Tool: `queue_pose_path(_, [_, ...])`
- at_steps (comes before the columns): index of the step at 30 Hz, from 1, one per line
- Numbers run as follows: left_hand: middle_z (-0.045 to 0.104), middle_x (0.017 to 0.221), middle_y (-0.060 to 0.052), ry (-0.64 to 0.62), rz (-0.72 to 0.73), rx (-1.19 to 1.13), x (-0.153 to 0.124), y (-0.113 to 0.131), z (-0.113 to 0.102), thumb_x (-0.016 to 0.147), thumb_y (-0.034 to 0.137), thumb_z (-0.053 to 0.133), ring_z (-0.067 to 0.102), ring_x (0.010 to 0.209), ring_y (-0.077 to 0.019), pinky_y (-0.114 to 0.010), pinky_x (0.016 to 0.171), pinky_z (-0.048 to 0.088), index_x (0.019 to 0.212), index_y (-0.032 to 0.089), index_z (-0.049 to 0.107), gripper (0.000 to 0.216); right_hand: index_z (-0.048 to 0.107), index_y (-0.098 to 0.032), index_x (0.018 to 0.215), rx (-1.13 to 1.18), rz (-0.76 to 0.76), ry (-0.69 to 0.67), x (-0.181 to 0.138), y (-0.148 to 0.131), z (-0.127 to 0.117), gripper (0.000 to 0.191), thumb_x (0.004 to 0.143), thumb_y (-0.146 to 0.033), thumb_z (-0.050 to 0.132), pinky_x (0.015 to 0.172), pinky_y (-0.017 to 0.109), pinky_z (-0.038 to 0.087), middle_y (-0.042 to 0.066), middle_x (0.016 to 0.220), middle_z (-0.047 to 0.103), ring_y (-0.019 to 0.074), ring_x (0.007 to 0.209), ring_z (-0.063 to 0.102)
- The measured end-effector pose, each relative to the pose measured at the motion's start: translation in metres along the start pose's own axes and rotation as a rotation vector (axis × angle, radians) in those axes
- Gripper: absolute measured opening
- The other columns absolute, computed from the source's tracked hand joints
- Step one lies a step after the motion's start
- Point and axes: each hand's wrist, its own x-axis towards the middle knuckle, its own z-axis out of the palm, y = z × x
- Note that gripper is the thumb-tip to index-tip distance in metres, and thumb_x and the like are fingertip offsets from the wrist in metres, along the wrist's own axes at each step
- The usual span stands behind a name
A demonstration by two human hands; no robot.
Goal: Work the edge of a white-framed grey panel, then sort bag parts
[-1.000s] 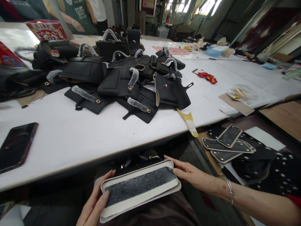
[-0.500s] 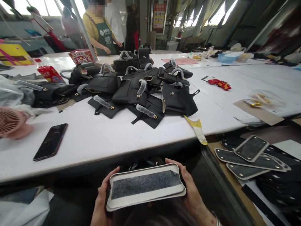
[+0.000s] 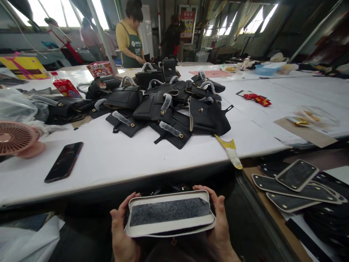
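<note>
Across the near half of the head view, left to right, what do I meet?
Pink fan → phone → left hand → pale-rimmed panel → right hand → gold-studded panels.

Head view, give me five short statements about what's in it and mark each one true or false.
1. The left hand and right hand hold the pale-rimmed panel. True.
2. The phone stands upright. False: it lies flat on the white table.
3. Black bags lie on the table. True.
4. The red packets are left of the bags. False: they are to the right.
5. A pink fan is left of the phone. True.
</note>
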Motion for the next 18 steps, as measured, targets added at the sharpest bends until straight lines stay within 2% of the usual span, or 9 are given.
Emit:
queue_pose_path(5, [0.071,0.107,-0.002,-0.070,-0.015,0.023,0.001,0.001,-0.003,0.086,0.070,0.048,0.065,0.090,-0.0194,-0.026,0.074,0.053,0.113,0.023,0.064,0.057,0.064,-0.029,0.105,-0.065,0.000,-0.021,0.001,-0.002,0.001,0.053,0.090,-0.069,0.033,0.092,0.046,0.049,0.006,0.117,0.067,0.0314,0.109,0.060])
queue_pose_path(8, [0.066,0.121,-0.004,-0.150,0.033,0.075,0.001,0.004,-0.014,0.088,0.068,0.045,0.062,0.103,-0.0232,-0.030,0.081,0.052,0.123,0.026,0.059,0.056,0.062,-0.029,0.114,-0.075,0.012,-0.071,-0.002,-0.007,-0.006,0.054,0.090,-0.069,0.034,0.096,0.050,0.046,0.009,0.126,0.064,0.0342,0.117,0.056])
queue_pose_path(11, [0.060,0.132,-0.004,-0.210,0.295,0.291,-0.002,0.012,-0.027,0.089,0.059,0.053,0.050,0.125,-0.0268,-0.033,0.101,0.043,0.122,0.026,0.061,0.047,0.057,-0.032,0.126,-0.232,-0.104,-0.146,-0.007,-0.018,-0.023,0.051,0.090,-0.064,0.041,0.111,0.051,0.032,0.007,0.139,0.055,0.0330,0.132,0.044])
queue_pose_path(13, [0.059,0.133,-0.004,-0.261,0.508,0.522,-0.005,0.021,-0.030,0.087,0.048,0.061,0.046,0.130,-0.0280,-0.035,0.109,0.034,0.119,0.027,0.064,0.038,0.053,-0.034,0.131,-0.433,-0.182,-0.178,-0.007,-0.028,-0.033,0.048,0.090,-0.058,0.050,0.117,0.050,0.023,0.004,0.143,0.051,0.0309,0.136,0.039])
queue_pose_path(15, [0.060,0.130,-0.004,-0.350,0.687,0.763,-0.005,0.035,-0.026,0.085,0.039,0.066,0.049,0.126,-0.0284,-0.038,0.109,0.034,0.114,0.029,0.067,0.030,0.054,-0.035,0.131,-0.640,-0.218,-0.180,-0.004,-0.042,-0.036,0.047,0.088,-0.055,0.056,0.116,0.051,0.025,0.003,0.141,0.053,0.0310,0.134,0.040])
queue_pose_path(18, [0.064,0.120,-0.005,-0.524,0.897,1.068,-0.003,0.057,-0.003,0.085,0.030,0.065,0.055,0.115,-0.0284,-0.040,0.100,0.042,0.110,0.030,0.069,0.025,0.062,-0.033,0.121,-0.919,-0.367,-0.218,0.008,-0.063,-0.021,0.039,0.087,-0.051,0.060,0.108,0.049,0.038,0.005,0.131,0.059,0.0315,0.124,0.049])
